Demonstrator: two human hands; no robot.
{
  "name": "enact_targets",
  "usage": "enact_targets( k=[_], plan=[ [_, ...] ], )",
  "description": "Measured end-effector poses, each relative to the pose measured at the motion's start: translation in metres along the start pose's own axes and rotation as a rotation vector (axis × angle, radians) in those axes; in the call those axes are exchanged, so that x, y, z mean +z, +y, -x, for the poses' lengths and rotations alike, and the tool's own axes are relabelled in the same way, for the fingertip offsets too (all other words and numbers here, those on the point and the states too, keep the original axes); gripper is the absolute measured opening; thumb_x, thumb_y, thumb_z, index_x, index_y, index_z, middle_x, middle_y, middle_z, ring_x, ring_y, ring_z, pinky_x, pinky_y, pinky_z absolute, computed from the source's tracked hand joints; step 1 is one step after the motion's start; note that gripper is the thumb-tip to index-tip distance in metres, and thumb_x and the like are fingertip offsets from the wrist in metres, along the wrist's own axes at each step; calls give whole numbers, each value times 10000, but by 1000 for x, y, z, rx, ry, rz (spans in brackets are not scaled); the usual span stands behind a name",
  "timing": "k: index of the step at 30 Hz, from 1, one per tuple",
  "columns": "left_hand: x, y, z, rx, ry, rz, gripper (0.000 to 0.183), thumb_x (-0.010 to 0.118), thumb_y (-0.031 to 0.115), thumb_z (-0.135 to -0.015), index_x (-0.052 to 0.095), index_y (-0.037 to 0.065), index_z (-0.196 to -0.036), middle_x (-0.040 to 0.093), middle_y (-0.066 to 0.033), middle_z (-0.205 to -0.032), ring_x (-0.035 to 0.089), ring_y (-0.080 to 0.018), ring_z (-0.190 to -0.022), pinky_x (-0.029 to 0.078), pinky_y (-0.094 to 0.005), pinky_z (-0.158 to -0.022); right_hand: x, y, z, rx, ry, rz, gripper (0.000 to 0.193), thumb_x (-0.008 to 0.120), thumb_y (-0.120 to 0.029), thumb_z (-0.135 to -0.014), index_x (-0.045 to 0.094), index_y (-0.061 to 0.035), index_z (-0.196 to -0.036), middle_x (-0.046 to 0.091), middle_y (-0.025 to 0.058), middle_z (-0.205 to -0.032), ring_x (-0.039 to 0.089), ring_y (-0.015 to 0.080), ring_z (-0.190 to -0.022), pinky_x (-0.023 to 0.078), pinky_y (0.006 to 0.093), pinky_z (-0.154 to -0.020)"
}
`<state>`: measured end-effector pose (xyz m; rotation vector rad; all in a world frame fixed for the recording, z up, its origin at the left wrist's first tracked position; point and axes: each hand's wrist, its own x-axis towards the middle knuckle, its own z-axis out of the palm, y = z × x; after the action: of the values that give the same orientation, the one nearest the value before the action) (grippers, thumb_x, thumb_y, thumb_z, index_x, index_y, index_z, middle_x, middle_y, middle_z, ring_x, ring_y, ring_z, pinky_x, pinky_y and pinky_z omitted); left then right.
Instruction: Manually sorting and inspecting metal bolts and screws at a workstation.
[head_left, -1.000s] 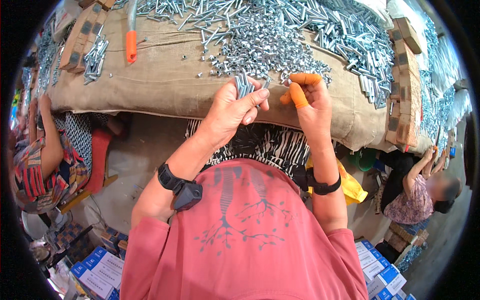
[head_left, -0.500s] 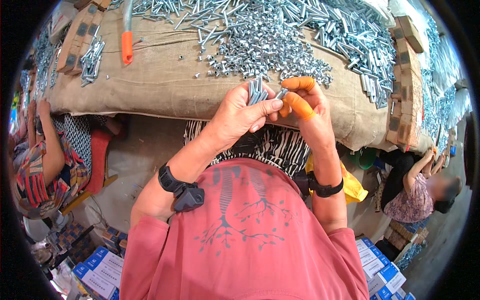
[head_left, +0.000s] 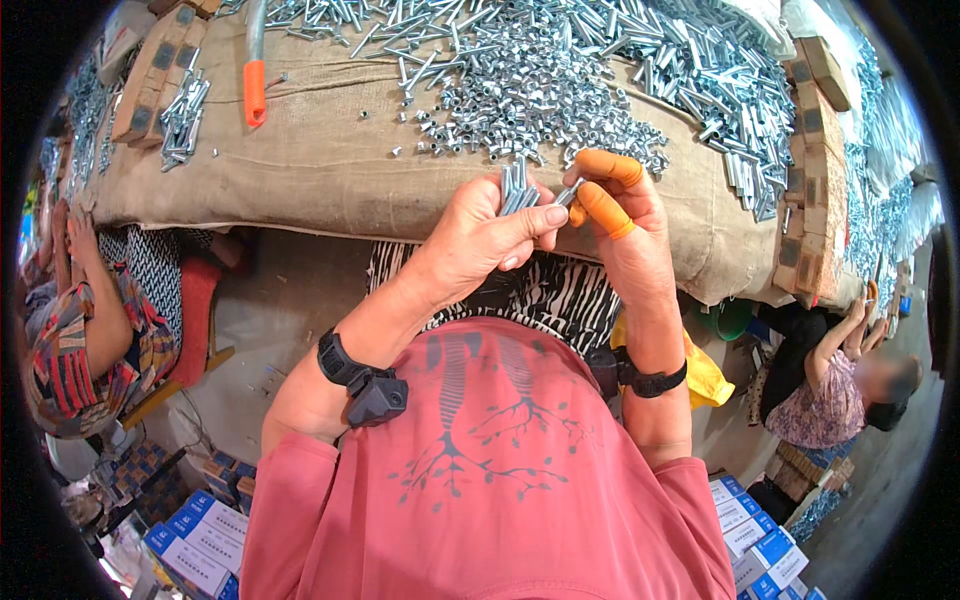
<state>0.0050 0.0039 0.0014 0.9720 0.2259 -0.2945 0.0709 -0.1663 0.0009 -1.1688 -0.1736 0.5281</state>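
Burlap sacking covers the counter (head_left: pixel 330 170), heaped at its far side with a pile of silver bolts and sleeves (head_left: pixel 560 70), and just in front of that pile the left hand (head_left: pixel 480 240) stays clenched on a bundle of bolts (head_left: pixel 517 187), now lifted a little nearer the pile than 1 second ago. The right hand (head_left: pixel 620 230), with 2 orange fingertip covers (head_left: pixel 610 190), has closed in and pinches 1 small silver piece (head_left: pixel 568 192) against the bundle, so another part seems to be joining it; blue-and-white cartons (head_left: pixel 195 525) lie on the floor well below the counter, at both lower corners
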Motion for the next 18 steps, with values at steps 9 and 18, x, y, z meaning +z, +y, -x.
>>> enact_targets(
  k=[9,18],
  plan=[
    [6,0,6,19,80,-177,213,717,200,-886,586,42,-943,612,-22,-709,434,-11,-479,320,-176,-414,-16,-11,0,145,-66,157,205,653,-113,-923,642,-26,-1108,633,7,-884,576,74,-778,476,220,-740],
    [8,6,17,13,79,-300,200,732,172,-869,577,56,-921,606,-4,-691,442,-13,-482,325,-177,-415,-8,-22,17,185,40,212,113,677,-157,-920,632,-61,-960,614,-19,-785,537,49,-639,440,198,-574]
  ],
)
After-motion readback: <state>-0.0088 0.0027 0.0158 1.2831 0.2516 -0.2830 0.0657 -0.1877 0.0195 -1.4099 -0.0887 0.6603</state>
